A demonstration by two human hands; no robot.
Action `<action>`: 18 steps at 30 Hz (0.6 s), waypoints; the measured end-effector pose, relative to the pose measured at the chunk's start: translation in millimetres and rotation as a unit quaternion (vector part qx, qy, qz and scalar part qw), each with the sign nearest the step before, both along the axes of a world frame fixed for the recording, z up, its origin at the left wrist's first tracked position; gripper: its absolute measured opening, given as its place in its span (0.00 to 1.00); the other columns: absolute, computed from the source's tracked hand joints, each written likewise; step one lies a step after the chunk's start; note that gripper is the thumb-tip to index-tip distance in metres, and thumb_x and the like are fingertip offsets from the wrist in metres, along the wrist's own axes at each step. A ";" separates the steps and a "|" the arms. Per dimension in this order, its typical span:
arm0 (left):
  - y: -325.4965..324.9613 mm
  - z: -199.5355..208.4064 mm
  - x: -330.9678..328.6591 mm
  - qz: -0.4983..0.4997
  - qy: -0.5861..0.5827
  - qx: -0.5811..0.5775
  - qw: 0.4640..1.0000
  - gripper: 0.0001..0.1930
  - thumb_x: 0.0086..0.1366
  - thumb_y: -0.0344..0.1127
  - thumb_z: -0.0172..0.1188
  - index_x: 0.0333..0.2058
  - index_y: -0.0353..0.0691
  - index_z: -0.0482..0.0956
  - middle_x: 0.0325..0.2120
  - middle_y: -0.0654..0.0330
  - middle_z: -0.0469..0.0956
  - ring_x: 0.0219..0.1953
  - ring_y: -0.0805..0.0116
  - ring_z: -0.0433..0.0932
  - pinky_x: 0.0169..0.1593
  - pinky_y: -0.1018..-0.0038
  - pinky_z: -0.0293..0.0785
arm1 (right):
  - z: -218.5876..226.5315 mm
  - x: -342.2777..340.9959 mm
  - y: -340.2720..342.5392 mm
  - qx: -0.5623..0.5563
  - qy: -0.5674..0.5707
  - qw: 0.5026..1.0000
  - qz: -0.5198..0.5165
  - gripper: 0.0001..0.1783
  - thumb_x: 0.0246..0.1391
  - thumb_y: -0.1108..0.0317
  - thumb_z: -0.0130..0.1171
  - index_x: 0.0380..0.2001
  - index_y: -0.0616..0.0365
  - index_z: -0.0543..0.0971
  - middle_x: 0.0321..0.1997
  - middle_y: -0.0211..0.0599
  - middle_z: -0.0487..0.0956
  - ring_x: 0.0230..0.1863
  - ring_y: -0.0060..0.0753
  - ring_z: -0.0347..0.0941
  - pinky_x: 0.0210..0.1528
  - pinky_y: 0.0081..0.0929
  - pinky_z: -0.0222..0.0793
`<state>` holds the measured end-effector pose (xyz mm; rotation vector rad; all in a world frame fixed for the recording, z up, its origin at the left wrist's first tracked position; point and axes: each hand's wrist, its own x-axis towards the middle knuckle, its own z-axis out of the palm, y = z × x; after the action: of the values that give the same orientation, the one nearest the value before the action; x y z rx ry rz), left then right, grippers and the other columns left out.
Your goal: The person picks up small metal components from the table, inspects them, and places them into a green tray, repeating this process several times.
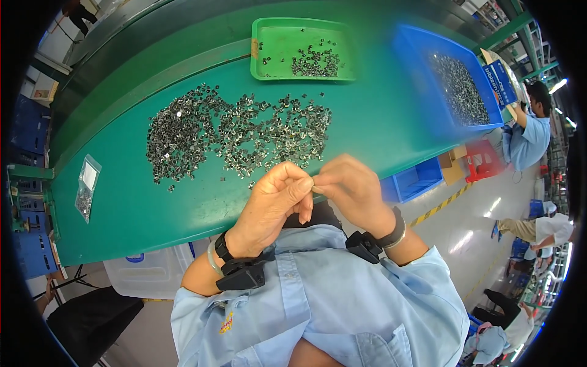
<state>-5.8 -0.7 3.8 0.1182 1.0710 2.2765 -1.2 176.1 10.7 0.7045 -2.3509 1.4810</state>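
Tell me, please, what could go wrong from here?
Anything pinched between the left hand and right hand is too small to make out and might slip. Near the front edge of the green table, it could fall off. Loose small parts lie just beyond; a careless brush could scatter them.

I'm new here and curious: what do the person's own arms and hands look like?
The left hand and right hand are ungloved. Light-blue sleeves leave the forearms bare. Each wrist wears a dark band and a boxy black device; the left also has a pale bangle.
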 end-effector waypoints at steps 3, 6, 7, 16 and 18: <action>0.2 1.2 0.2 -0.007 -0.020 -0.002 1.000 0.10 0.67 0.39 0.51 0.33 0.38 0.67 0.19 0.59 0.73 0.20 0.69 0.71 0.25 0.75 0.68 | -1.3 -1.0 0.9 0.003 -0.003 1.000 0.001 0.10 0.40 0.77 0.65 0.29 0.55 0.78 0.28 0.33 0.76 0.31 0.33 0.73 0.30 0.26 0.68; 2.8 1.1 1.5 0.007 -0.040 0.035 0.999 0.10 0.67 0.39 0.51 0.33 0.38 0.67 0.19 0.59 0.72 0.20 0.70 0.71 0.25 0.76 0.68 | -1.8 -2.7 1.5 -0.021 -0.012 1.000 0.011 0.10 0.41 0.77 0.65 0.29 0.55 0.77 0.29 0.33 0.76 0.31 0.33 0.73 0.31 0.26 0.68; 3.3 1.1 1.9 0.014 -0.051 0.054 0.997 0.10 0.67 0.39 0.51 0.33 0.38 0.67 0.19 0.59 0.72 0.20 0.71 0.71 0.25 0.76 0.68 | -1.9 -2.8 1.5 -0.021 -0.013 1.000 0.012 0.10 0.41 0.77 0.65 0.29 0.55 0.77 0.29 0.33 0.76 0.31 0.33 0.73 0.31 0.26 0.68; 7.6 -0.7 1.9 0.021 -0.028 0.017 0.999 0.10 0.69 0.39 0.48 0.33 0.38 0.67 0.19 0.58 0.72 0.20 0.71 0.71 0.25 0.76 0.68 | -5.8 -4.2 2.2 -0.038 -0.033 0.999 0.004 0.09 0.42 0.76 0.65 0.29 0.56 0.77 0.29 0.33 0.76 0.32 0.33 0.73 0.32 0.26 0.68; 9.3 -0.5 0.2 0.033 0.006 -0.033 0.999 0.10 0.69 0.39 0.47 0.34 0.38 0.67 0.20 0.58 0.73 0.20 0.71 0.71 0.25 0.76 0.69 | -6.8 -6.4 3.1 -0.044 -0.038 0.998 -0.005 0.09 0.42 0.76 0.65 0.28 0.56 0.77 0.29 0.33 0.76 0.32 0.33 0.73 0.32 0.26 0.68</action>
<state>-5.6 8.7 3.3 0.0696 1.1707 2.2993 -7.6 179.2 3.9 0.6236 -2.3229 1.6236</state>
